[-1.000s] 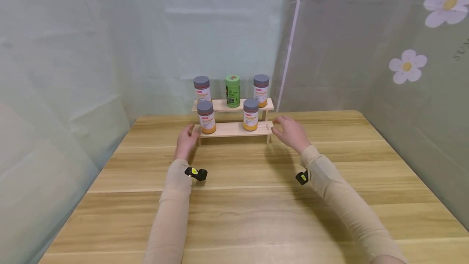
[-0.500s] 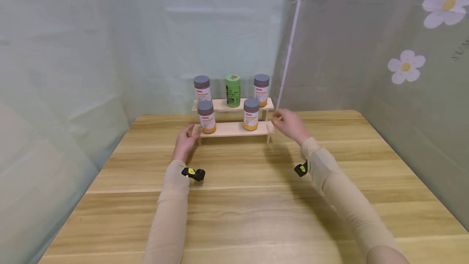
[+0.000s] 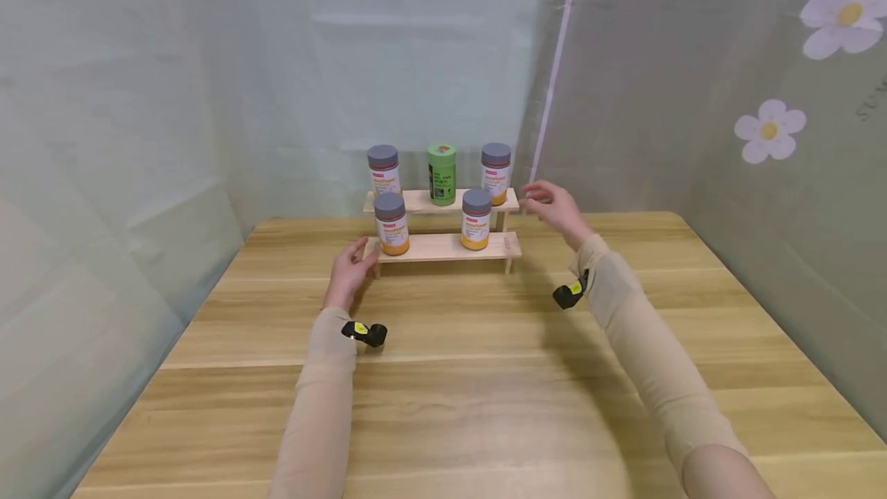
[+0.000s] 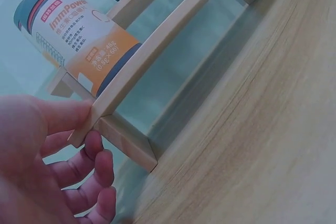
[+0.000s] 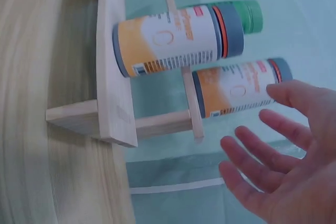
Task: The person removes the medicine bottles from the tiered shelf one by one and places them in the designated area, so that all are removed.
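Center frame, the left hand [image 3: 349,270] pinches the wooden rack's [image 3: 443,246] left end; the right hand [image 3: 554,209] hovers, fingers loose, beside the upper right bottle [image 3: 495,172].

Rack [image 3: 443,246] stands at far edge of worktop [image 3: 485,376], centred, two steps. Upper, rear step: left bottle [image 3: 383,169], canister [image 3: 441,173] in middle, right bottle [image 3: 495,172]. Lower, front step: one bottle [image 3: 391,223] at left end, another [image 3: 476,219] right of centre. Left hand [image 3: 349,272] on worktop at rack's left end, fingers touching the lower step's corner. Right hand [image 3: 554,209] in air just right of rack, beside upper step, apart from it.
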`<state>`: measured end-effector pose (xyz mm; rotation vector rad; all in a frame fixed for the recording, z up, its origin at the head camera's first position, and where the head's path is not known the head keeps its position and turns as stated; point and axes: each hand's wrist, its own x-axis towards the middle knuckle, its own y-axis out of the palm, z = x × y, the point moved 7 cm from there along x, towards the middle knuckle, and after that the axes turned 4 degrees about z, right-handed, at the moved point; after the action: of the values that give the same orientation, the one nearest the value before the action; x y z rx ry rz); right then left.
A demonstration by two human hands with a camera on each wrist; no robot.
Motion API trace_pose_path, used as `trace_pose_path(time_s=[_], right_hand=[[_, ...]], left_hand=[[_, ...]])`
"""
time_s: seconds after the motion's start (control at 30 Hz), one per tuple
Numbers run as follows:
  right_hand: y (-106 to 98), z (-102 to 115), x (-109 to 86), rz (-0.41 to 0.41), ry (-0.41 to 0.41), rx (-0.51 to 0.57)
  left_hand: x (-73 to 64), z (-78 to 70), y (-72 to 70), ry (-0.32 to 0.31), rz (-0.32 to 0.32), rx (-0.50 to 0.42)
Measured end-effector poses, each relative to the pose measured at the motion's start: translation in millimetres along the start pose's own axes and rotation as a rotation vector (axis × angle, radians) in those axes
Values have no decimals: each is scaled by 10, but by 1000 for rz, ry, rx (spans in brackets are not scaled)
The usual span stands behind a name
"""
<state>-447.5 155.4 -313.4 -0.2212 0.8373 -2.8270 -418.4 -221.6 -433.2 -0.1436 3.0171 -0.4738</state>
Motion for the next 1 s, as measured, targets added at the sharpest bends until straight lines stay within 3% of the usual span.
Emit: trace_pose_path(time_s=[0.4, 0.7, 1.0], right_hand=[[48, -136, 361, 102, 0, 332], [89, -80, 535, 131, -9, 370], [137, -11, 641, 76, -26, 428]], left_hand=[[-14, 80, -8, -7, -8, 26], [19, 71, -25, 8, -31, 10], [24, 49, -62, -12, -3, -48]])
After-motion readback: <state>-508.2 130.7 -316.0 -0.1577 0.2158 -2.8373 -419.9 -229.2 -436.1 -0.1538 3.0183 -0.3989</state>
